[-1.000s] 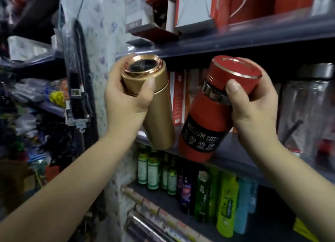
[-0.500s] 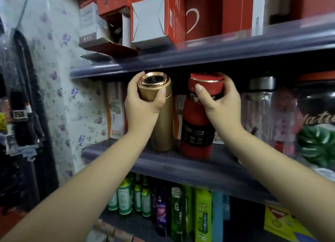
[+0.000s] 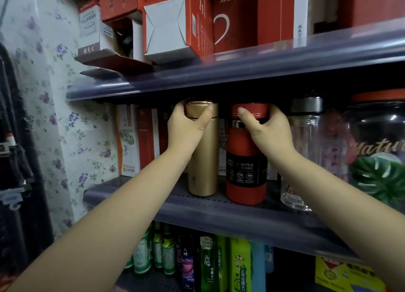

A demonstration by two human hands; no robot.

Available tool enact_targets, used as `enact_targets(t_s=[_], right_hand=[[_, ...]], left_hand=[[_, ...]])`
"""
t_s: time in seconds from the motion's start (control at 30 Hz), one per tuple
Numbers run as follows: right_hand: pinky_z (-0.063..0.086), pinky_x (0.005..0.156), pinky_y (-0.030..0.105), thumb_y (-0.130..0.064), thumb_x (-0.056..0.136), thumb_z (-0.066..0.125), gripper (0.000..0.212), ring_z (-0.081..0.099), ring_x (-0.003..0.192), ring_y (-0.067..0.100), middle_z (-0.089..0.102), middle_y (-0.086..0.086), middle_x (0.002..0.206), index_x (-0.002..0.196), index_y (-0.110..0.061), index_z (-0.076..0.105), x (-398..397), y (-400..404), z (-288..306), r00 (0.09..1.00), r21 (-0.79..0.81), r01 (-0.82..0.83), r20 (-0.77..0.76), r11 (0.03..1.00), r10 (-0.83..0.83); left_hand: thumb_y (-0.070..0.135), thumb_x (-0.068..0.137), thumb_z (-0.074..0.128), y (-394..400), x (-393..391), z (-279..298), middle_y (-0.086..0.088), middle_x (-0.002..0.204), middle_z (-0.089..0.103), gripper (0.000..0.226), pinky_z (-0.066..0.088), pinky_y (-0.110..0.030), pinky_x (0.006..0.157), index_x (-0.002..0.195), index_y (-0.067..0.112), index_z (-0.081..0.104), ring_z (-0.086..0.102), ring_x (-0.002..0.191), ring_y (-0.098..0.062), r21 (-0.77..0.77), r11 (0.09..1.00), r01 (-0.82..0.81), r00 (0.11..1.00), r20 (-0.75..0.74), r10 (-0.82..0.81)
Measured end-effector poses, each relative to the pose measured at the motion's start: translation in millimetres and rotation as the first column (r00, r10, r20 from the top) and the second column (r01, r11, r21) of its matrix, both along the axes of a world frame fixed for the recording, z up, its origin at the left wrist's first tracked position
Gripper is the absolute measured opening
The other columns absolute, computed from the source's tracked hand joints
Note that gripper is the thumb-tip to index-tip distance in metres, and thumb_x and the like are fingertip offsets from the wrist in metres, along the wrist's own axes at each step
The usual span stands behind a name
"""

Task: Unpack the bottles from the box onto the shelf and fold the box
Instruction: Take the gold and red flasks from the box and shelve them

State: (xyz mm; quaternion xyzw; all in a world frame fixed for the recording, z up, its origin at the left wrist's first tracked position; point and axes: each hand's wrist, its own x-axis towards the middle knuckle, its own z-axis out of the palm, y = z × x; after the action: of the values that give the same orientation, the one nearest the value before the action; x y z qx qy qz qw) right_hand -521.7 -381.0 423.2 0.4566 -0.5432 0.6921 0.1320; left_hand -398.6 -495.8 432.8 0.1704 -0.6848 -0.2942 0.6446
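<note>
Bottles first: in the head view, a gold bottle (image 3: 203,160) and a red bottle (image 3: 246,169) stand upright, just beside each other, on the middle shelf (image 3: 219,213), near its front edge. Both look rigid, smooth-walled and probably metal, so likely a little heavy and somewhat slippery; not fragile. The cap end gives the surest hold, as the narrowed collar below the red lid offers a ledge for the fingers. The left hand (image 3: 186,127) is clasped round the gold bottle's cap, thumb across the front. The right hand (image 3: 265,129) grasps the red bottle at its lid, thumb on the near side. Both bottoms appear to rest on the shelf, so letting go seems the step in hand. A clear glass bottle (image 3: 302,153) stands just right of the red one, close to the right wrist. The box is not in view.
</note>
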Motion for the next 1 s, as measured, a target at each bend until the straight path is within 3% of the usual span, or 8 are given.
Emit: enact_targets(t_s=[0.13, 0.23, 0.33, 0.43, 0.6, 0.73, 0.87, 1.0], right_hand=[[0.049, 0.081, 0.025, -0.045, 0.082, 0.066, 0.033, 0.063, 0.091, 0.011, 0.067, -0.003, 0.097, 0.102, -0.020, 0.062, -2.6, -7.9, -2.1, 0.999, 0.060, -0.029, 0.021, 0.998, 0.028], [0.047, 0.080, 0.026, -0.046, 0.084, 0.063, 0.031, 0.063, 0.094, 0.014, 0.066, -0.003, 0.097, 0.101, -0.021, 0.061, -4.6, -12.2, -6.4, 0.997, 0.077, -0.053, 0.054, 0.996, 0.049], [0.050, 0.084, 0.029, -0.046, 0.085, 0.062, 0.032, 0.063, 0.094, 0.014, 0.066, -0.003, 0.099, 0.104, -0.021, 0.060, -4.4, -13.1, -8.0, 0.996, 0.072, -0.072, 0.063, 0.995, 0.067], [0.051, 0.087, 0.031, -0.047, 0.085, 0.061, 0.030, 0.063, 0.096, 0.012, 0.066, -0.004, 0.100, 0.105, -0.025, 0.059, -4.9, -12.5, -8.6, 0.995, 0.070, -0.090, 0.060, 0.994, 0.085], [0.053, 0.088, 0.035, -0.059, 0.075, 0.063, 0.039, 0.066, 0.091, 0.007, 0.070, -0.009, 0.095, 0.097, -0.027, 0.063, -4.9, -13.3, -12.4, 0.987, 0.097, -0.136, 0.100, 0.986, 0.126], [0.048, 0.070, 0.010, -0.045, 0.070, 0.077, 0.027, 0.058, 0.075, -0.013, 0.063, -0.020, 0.081, 0.080, -0.035, 0.054, -3.1, -4.6, -16.5, 0.996, 0.140, -0.088, 0.008, 0.986, 0.088], [0.052, 0.081, 0.028, -0.040, 0.071, 0.077, 0.030, 0.065, 0.088, 0.008, 0.067, -0.010, 0.091, 0.091, -0.031, 0.057, -2.7, -4.1, -15.6, 0.999, 0.125, -0.030, -0.021, 0.992, 0.033], [0.052, 0.080, 0.028, -0.038, 0.072, 0.075, 0.031, 0.065, 0.087, 0.010, 0.067, -0.008, 0.091, 0.095, -0.025, 0.059, -3.6, -5.9, -14.5, 0.999, 0.121, -0.015, -0.035, 0.993, 0.019]], left_hand=[[0.045, 0.082, 0.064, -3.8, -4.1, -1.1, 0.006, 0.107, 0.065, 0.046, 0.040, -0.009, 0.074, 0.118, 0.016, 0.057, 0.060, 0.097, -0.008, 0.025, 1.000, 0.006, 0.999, 0.045, -0.008], [0.048, 0.085, 0.059, -12.4, -5.3, -3.8, 0.001, 0.117, 0.062, 0.053, 0.038, -0.012, 0.076, 0.126, 0.016, 0.051, 0.057, 0.106, -0.012, 0.043, 0.999, 0.023, 0.996, 0.090, -0.027], [0.050, 0.086, 0.056, -23.0, -6.3, -9.5, -0.003, 0.137, 0.051, 0.065, 0.036, -0.022, 0.096, 0.139, 0.018, 0.037, 0.048, 0.124, -0.016, 0.111, 0.992, 0.064, 0.987, 0.140, -0.080], [0.068, 0.074, 0.053, -27.5, -6.5, -17.6, -0.002, 0.151, 0.035, 0.090, 0.027, -0.037, 0.115, 0.148, 0.028, 0.020, 0.035, 0.137, -0.018, 0.198, 0.967, 0.161, 0.971, 0.146, -0.191], [0.070, 0.070, 0.051, -35.1, 1.8, -45.7, 0.004, 0.142, 0.045, 0.091, 0.033, -0.042, 0.112, 0.145, 0.027, 0.024, 0.044, 0.129, -0.012, 0.254, 0.936, 0.242, 0.922, 0.240, -0.304], [0.058, 0.076, 0.056, -40.2, 9.6, -74.9, 0.011, 0.130, 0.053, 0.072, 0.040, -0.033, 0.105, 0.139, 0.029, 0.033, 0.050, 0.123, -0.008, 0.247, 0.921, 0.301, 0.873, 0.317, -0.370], [0.057, 0.069, 0.070, -34.3, 13.3, -75.6, 0.015, 0.119, 0.061, 0.068, 0.048, -0.028, 0.094, 0.127, 0.032, 0.045, 0.059, 0.110, -0.002, 0.229, 0.938, 0.261, 0.896, 0.304, -0.324], [0.051, 0.074, 0.070, -25.6, 13.4, -77.3, 0.021, 0.110, 0.062, 0.055, 0.046, -0.015, 0.082, 0.123, 0.033, 0.049, 0.059, 0.100, 0.006, 0.138, 0.980, 0.143, 0.924, 0.336, -0.182]])
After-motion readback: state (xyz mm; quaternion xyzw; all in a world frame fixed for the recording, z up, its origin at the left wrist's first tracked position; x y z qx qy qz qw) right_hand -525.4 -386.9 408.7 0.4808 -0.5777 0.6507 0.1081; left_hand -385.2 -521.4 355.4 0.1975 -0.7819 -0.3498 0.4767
